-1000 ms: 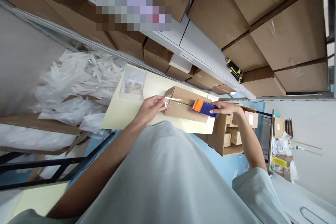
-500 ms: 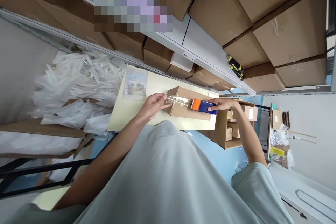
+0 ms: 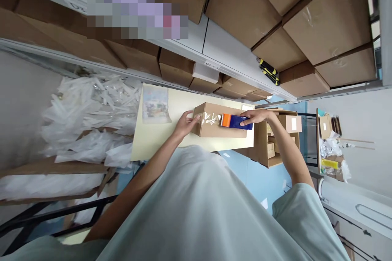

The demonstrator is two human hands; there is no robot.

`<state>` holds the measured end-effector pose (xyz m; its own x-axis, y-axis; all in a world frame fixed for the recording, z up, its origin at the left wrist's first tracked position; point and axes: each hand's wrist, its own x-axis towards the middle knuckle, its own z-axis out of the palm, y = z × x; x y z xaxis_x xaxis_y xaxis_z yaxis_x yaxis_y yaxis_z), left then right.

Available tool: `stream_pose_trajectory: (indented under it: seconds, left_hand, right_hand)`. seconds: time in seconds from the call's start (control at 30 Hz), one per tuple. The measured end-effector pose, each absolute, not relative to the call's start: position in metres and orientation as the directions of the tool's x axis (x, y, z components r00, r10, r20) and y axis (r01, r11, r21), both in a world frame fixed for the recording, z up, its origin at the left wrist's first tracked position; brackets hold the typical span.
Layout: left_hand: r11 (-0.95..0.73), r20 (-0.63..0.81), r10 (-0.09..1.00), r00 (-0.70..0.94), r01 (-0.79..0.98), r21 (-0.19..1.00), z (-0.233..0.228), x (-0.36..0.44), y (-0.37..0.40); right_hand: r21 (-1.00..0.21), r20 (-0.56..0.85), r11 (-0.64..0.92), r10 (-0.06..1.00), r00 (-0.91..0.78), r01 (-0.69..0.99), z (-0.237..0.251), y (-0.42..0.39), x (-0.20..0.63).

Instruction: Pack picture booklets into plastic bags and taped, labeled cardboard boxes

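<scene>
A long closed cardboard box (image 3: 208,132) lies on a pale yellow tabletop. Shiny clear tape (image 3: 211,118) runs along its top from the left end. My right hand (image 3: 252,117) is closed around a tape dispenser (image 3: 240,122) with a dark blue body and an orange, toothed head, which rests on the box top where the tape stops. Around the left end of the box is my left hand (image 3: 184,125), thumb at the end's edge and fingers against the end face. Part of those fingers is hidden behind the box corner.
A printed sheet in a clear bag (image 3: 155,104) lies on the table's left part. White plastic bags (image 3: 92,106) are heaped further left. An open carton (image 3: 261,147) holding small boxes stands right. Ahead, shelves carry cardboard boxes (image 3: 241,8) and yellow-black cutters (image 3: 268,71).
My left hand has gone from pinching the loose tape end to lying against the box's left end. The tape now lies flatter on the box. The right hand keeps the dispenser.
</scene>
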<state>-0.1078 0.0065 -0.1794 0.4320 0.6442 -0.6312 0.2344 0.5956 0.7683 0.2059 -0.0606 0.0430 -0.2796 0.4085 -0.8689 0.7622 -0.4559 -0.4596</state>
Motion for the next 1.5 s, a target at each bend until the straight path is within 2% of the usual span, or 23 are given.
stream_pose_trajectory:
  seconds: [0.07, 0.13, 0.17, 0.23, 0.27, 0.3, 0.37, 0.53, 0.63, 0.93, 1.07, 1.23, 1.33, 1.5]
  left_hand:
    - [0.435, -0.537, 0.757, 0.371, 0.327, 0.839, -0.171, -0.111, 0.000]
    - [0.144, -0.290, 0.858, 0.424, 0.344, 0.928, -0.155, -0.110, -0.008]
    - [-0.029, -0.141, 0.855, 0.498, 0.319, 0.947, -0.145, -0.107, -0.012]
    - [-0.343, 0.082, 0.737, 0.671, 0.266, 0.901, -0.126, -0.096, -0.019]
    - [-0.458, 0.131, 0.650, 0.748, 0.249, 0.853, -0.119, -0.089, -0.020]
    - [-0.543, 0.145, 0.574, 0.806, 0.242, 0.804, -0.115, -0.081, -0.021]
    - [-0.641, 0.125, 0.490, 0.863, 0.259, 0.723, -0.113, -0.068, -0.019]
    - [-0.714, 0.048, 0.482, 0.875, 0.360, 0.601, -0.125, -0.059, -0.011]
    - [-0.734, 0.001, 0.470, 0.883, 0.390, 0.556, -0.125, -0.061, -0.009]
    - [-0.730, -0.100, 0.492, 0.865, 0.472, 0.494, -0.116, -0.056, -0.009]
    - [-0.736, -0.131, 0.500, 0.856, 0.500, 0.456, -0.112, -0.050, -0.011]
    - [-0.756, -0.127, 0.505, 0.854, 0.508, 0.412, -0.108, -0.045, -0.013]
    - [-0.759, -0.150, 0.509, 0.848, 0.524, 0.386, -0.108, -0.045, -0.014]
    - [-0.752, -0.168, 0.522, 0.836, 0.544, 0.372, -0.110, -0.045, -0.014]
  right_hand:
    - [-0.475, -0.859, -0.450, 0.425, -0.287, 0.756, 0.044, -0.063, 0.205]
    - [-0.490, -0.852, -0.458, 0.430, -0.298, 0.742, 0.046, -0.064, 0.205]
    - [-0.499, -0.849, -0.459, 0.428, -0.310, 0.735, 0.047, -0.064, 0.205]
    - [-0.519, -0.844, -0.449, 0.405, -0.352, 0.728, 0.049, -0.063, 0.206]
    - [-0.528, -0.841, -0.439, 0.388, -0.377, 0.727, 0.050, -0.062, 0.206]
    - [-0.536, -0.838, -0.424, 0.372, -0.399, 0.730, 0.050, -0.061, 0.207]
    - [-0.548, -0.831, -0.385, 0.356, -0.428, 0.742, 0.048, -0.058, 0.208]
    - [-0.584, -0.805, -0.305, 0.336, -0.489, 0.752, 0.042, -0.053, 0.210]
    - [-0.558, -0.815, -0.265, 0.353, -0.460, 0.786, 0.048, -0.062, 0.223]
    - [-0.448, -0.891, -0.407, 0.276, -0.360, 0.796, 0.082, -0.160, 0.359]
    - [-0.450, -0.891, -0.434, 0.275, -0.361, 0.781, 0.058, -0.175, 0.389]
    - [-0.411, -0.909, -0.431, 0.260, -0.325, 0.804, 0.012, -0.169, 0.384]
    - [-0.394, -0.910, -0.403, 0.298, -0.288, 0.826, -0.004, -0.170, 0.376]
    - [-0.294, -0.894, -0.329, 0.426, -0.137, 0.897, -0.010, -0.177, 0.354]
